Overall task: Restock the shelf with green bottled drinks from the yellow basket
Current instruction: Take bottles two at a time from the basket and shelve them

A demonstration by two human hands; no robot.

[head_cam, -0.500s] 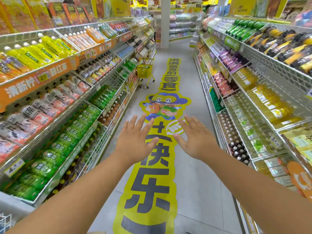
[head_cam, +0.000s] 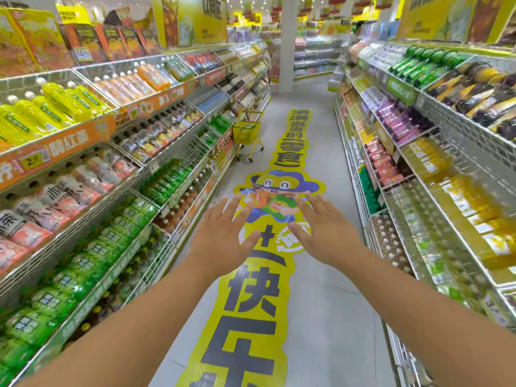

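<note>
Nearest to us, our two bare forearms reach forward over the aisle floor (head_cam: 321, 317). Our left hand (head_cam: 220, 241) and right hand (head_cam: 324, 233) hover palm-down side by side, apart from each other, fingers (head_cam: 231, 203) spread and straight, holding nothing. Beneath them runs a yellow floor sticker (head_cam: 251, 317) with large dark characters and a cartoon figure. On our left, a sloping shelf (head_cam: 92, 300) carries rows of green bottled drinks (head_cam: 83, 263), with peach-labelled bottles (head_cam: 64, 196) on the tier above. Farther down the aisle, the yellow basket (head_cam: 245, 132) stands on wheels close against the left shelving, well apart from our hands; something green shows inside it. A white pillar (head_cam: 286, 43) rises at the far end.
</note>
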